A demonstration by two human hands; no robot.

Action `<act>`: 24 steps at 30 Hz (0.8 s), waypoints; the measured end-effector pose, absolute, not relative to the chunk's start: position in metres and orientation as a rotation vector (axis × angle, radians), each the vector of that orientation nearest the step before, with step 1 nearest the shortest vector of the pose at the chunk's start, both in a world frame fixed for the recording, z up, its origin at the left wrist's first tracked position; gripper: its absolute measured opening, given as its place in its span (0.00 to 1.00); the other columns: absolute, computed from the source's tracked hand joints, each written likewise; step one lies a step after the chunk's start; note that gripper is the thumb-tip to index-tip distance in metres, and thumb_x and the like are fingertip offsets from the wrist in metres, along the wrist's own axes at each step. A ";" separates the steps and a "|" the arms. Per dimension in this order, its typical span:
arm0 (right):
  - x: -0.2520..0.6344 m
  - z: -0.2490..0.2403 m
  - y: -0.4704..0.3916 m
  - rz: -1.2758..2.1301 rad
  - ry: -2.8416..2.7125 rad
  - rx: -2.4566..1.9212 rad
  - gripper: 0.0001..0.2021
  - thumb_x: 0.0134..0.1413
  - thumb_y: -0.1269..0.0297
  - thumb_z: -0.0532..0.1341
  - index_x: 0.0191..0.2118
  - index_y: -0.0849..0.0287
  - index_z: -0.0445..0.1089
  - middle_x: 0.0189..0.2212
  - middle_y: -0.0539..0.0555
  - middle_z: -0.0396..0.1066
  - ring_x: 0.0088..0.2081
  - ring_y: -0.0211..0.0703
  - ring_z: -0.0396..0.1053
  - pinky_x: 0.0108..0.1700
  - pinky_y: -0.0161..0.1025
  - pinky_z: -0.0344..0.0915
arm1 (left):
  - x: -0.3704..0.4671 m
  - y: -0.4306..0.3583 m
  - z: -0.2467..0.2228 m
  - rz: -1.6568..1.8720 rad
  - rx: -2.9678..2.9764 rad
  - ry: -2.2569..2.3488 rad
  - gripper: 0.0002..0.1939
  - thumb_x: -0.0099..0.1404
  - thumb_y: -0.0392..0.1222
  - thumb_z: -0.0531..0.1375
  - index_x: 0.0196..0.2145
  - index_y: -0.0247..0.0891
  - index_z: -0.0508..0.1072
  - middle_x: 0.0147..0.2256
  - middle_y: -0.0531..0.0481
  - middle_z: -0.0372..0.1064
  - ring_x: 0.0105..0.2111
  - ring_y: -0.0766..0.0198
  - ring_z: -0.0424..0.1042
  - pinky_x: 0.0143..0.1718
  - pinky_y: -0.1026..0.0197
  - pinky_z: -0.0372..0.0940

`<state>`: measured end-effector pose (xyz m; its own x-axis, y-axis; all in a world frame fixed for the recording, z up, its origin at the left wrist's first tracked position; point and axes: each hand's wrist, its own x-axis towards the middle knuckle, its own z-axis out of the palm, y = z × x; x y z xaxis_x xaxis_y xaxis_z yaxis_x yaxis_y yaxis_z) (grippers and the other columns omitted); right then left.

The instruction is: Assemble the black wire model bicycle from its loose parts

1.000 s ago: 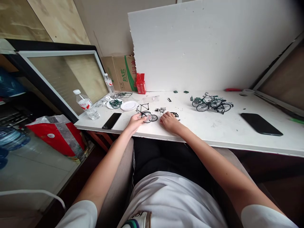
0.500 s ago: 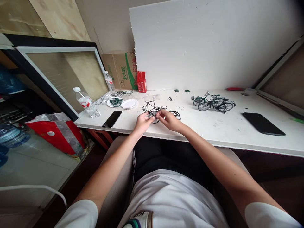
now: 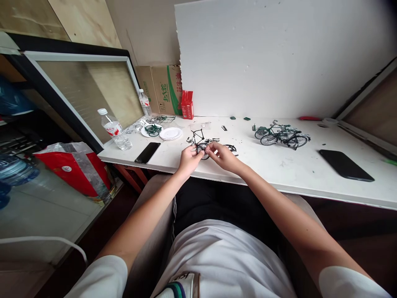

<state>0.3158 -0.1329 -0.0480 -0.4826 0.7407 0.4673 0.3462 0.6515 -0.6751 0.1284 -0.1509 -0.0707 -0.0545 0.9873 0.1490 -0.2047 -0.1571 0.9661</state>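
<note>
Near the table's front edge, my left hand (image 3: pixel 190 159) pinches a small spoked wheel (image 3: pixel 203 151) from its left side. My right hand (image 3: pixel 222 156) has its fingertips closed on the wheel's right side. Just behind the hands stands a thin black bicycle frame (image 3: pixel 197 135), with more small dark parts beside it. A black curved part (image 3: pixel 231 147) lies right of my right hand, partly hidden by it. Assembled model bicycles, a green one (image 3: pixel 262 131) and a black one (image 3: pixel 297 140), stand together further right.
White plates (image 3: pixel 171 133), one bearing green parts (image 3: pixel 153 130), lie left of the hands. A phone (image 3: pixel 147 152), a water bottle (image 3: pixel 114 130) and a red box (image 3: pixel 187 105) stand or lie beyond. A black case (image 3: pixel 345 165) rests at the right.
The camera view has shifted slightly, so the table things appear a little further right. Both hands remain at the wheel, with my right fingertips slightly changed in pose.
</note>
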 end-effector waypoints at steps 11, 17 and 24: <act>0.312 -0.047 -0.136 0.700 -1.983 -0.900 0.20 0.69 0.41 0.60 0.40 0.55 0.71 0.35 0.55 0.74 0.36 0.46 0.70 0.34 0.40 0.66 | 0.131 -0.155 -0.068 1.535 1.225 0.967 0.24 0.61 0.41 0.75 0.52 0.33 0.77 0.45 0.34 0.83 0.47 0.46 0.83 0.58 0.44 0.72; 0.306 -0.046 -0.141 0.741 -1.944 -0.893 0.22 0.69 0.39 0.58 0.41 0.55 0.69 0.35 0.54 0.71 0.37 0.45 0.69 0.35 0.39 0.65 | 0.127 -0.162 -0.058 1.521 1.329 0.942 0.26 0.63 0.40 0.73 0.57 0.34 0.76 0.46 0.36 0.83 0.48 0.47 0.83 0.58 0.46 0.74; 0.300 -0.051 -0.145 0.631 -1.916 -0.901 0.21 0.73 0.40 0.55 0.42 0.54 0.67 0.38 0.56 0.71 0.39 0.47 0.69 0.37 0.42 0.66 | 0.132 -0.167 -0.058 1.541 1.307 0.900 0.26 0.63 0.39 0.73 0.57 0.34 0.76 0.48 0.36 0.83 0.50 0.46 0.83 0.60 0.46 0.73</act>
